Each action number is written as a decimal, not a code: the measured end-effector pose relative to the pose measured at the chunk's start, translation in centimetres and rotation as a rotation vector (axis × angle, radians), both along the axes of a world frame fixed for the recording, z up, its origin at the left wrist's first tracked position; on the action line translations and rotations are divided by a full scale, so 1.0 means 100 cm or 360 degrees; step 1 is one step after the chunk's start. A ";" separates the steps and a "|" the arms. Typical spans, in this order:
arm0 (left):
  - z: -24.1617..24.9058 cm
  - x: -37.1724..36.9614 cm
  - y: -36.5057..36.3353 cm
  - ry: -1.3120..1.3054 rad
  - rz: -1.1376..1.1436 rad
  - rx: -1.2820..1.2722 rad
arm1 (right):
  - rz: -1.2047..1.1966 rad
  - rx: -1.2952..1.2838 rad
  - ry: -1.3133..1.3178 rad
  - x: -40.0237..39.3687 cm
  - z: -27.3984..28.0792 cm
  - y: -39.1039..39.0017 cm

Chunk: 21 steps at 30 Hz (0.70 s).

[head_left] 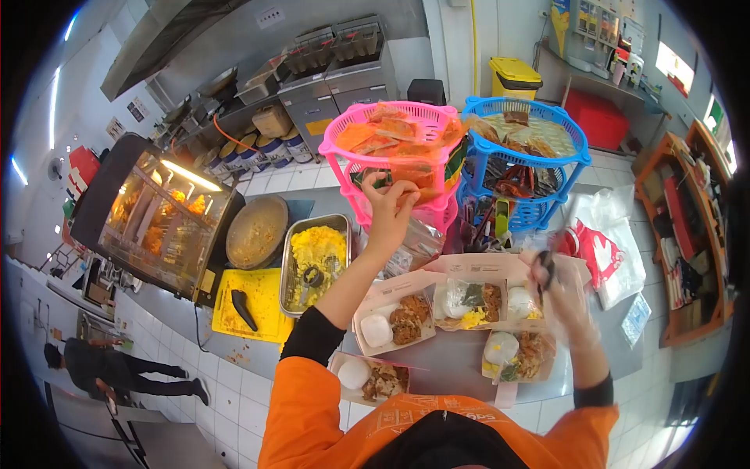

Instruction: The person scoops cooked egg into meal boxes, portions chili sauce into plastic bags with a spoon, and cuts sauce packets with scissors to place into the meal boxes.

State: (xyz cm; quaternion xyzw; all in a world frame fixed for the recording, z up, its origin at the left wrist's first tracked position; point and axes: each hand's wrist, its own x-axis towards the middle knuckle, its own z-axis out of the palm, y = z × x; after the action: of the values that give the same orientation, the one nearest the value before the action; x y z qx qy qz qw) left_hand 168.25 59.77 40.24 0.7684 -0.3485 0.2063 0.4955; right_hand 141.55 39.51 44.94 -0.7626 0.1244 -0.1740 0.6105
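Observation:
My left hand (391, 211) is bare and reaches to the front of the pink basket (337, 141), its fingers curled at the lower tier among the sachets. What those fingertips grip, I cannot tell. Motion blurs my right hand (566, 301), which wears a clear plastic glove and holds a small black object (544, 267) over the right end of the meal boxes. An open meal box (397, 322) holds white rice and brown fried meat. Beside it, a wider box (478, 301) also has yellow food and a dark green packet. A nearer box (516, 356) carries rice and meat too.
A steel pan (316, 262) of yellow food stands left, beside a yellow cutting board (250, 305) with a black-handled tool. Behind are a heated display case (168, 219) and a round pan (258, 230). A blue basket (527, 148) stands right of the pink one. Another person (117, 367) is at far left.

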 end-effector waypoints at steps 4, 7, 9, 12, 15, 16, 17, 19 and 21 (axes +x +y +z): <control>-0.018 -0.004 -0.010 0.0153 -0.0034 -0.0222 | 0.0293 -0.0715 0.0124 0.056 0.035 -0.013; -0.019 0.001 -0.004 0.0463 -0.0371 -0.0397 | 0.0342 -0.0662 0.0220 0.107 0.035 -0.021; -0.019 0.001 0.002 0.0436 -0.0364 -0.0343 | 0.0209 -0.0639 0.0240 0.135 0.038 -0.007; -0.018 -0.005 0.004 0.0483 -0.0396 -0.0417 | 0.0096 -0.0343 0.0199 0.169 0.027 0.018; -0.022 -0.002 0.010 0.0440 -0.0450 -0.0271 | 0.0113 0.0019 0.0095 0.193 0.010 0.032; -0.018 -0.002 0.010 0.0529 -0.0614 -0.0394 | 0.0118 0.0070 0.0037 0.198 0.007 0.034; -0.016 -0.003 0.010 0.0852 -0.0743 -0.0733 | 0.0124 0.0124 -0.0017 0.201 0.005 0.037; -0.008 -0.007 0.009 0.1491 -0.0989 -0.1425 | 0.0184 0.0190 0.0021 0.200 0.006 0.034; -0.012 0.004 0.008 0.1576 -0.0836 -0.1217 | 0.0296 0.0127 0.0033 0.190 0.013 0.031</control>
State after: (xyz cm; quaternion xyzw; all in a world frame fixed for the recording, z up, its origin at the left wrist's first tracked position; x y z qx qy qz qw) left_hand 168.67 60.55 39.09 0.4329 -0.1581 -0.1884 0.8673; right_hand 160.59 42.57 46.21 -0.7477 0.0661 -0.1037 0.6526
